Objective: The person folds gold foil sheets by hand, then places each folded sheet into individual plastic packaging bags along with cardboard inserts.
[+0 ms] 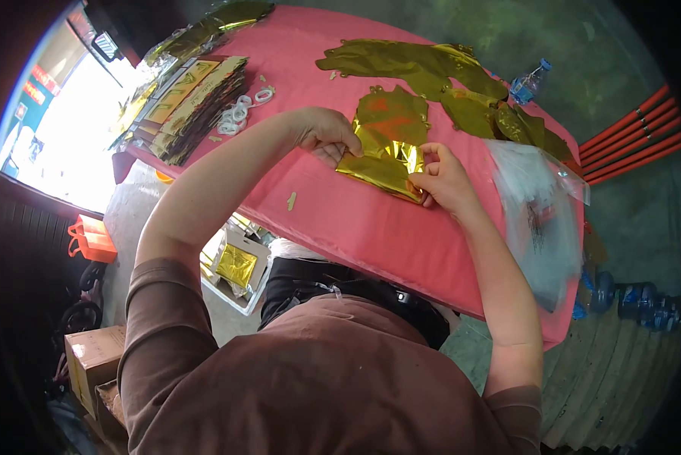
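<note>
A gold foil sheet lies on the pink-covered table, its near part folded over into a shiny band. At the left edge of the fold, my left hand pinches the foil between thumb and fingers. My right hand grips the fold's right edge, thumb against fingers. Beyond the sheet, more flat gold foil pieces are spread toward the far right of the table. A small pale tab rests to the near left of the foil.
Printed cards are stacked at the left, beside white ribbon rolls. Clear plastic bags lie at the right edge; a small water bottle is behind them. Below the table sits a white bin with a gold packet.
</note>
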A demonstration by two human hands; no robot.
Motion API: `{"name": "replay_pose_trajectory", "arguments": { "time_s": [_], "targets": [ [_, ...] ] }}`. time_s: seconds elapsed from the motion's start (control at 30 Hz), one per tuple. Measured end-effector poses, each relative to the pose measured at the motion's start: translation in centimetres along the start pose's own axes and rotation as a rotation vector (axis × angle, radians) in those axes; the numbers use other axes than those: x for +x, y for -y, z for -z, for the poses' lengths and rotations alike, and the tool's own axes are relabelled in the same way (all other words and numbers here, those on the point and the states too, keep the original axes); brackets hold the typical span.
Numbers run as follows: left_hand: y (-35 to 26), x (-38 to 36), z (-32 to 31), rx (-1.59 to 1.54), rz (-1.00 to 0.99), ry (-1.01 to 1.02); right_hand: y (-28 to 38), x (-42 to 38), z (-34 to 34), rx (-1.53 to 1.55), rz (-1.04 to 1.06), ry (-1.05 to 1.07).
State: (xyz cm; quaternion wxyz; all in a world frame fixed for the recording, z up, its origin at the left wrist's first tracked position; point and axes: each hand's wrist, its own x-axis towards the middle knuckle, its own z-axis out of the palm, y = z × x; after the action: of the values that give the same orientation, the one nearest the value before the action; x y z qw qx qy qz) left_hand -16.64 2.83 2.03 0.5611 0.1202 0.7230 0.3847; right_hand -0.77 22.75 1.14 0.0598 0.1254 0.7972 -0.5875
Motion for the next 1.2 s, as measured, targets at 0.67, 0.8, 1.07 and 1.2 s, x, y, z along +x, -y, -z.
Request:
{"name": "replay_pose_trajectory", "arguments": {
  "time_s": [0.67, 0.8, 1.07, 1.2],
  "targets": [
    [4.8, -2.1, -1.2, 0.842, -1.162, -0.625, -0.2, 0.3, 0.2, -0.035, 0.108, 0.01],
    [4.8, -1.6, -1.2, 0.886, -1.193, -0.535, -0.4, 0.4, 0.3, -0.005, 0.102, 0.018],
    [4.5, -1.1, -0.7, 0.608, -0.989, -0.43, -0.6, 0.7, 0.4, 0.056, 0.099, 0.013],
    [4.1, -1.1, -1.1, 0.226, -0.789, -0.354, -0.3, 0.6, 0.3, -0.004, 0.078, 0.001]
  ]
}}
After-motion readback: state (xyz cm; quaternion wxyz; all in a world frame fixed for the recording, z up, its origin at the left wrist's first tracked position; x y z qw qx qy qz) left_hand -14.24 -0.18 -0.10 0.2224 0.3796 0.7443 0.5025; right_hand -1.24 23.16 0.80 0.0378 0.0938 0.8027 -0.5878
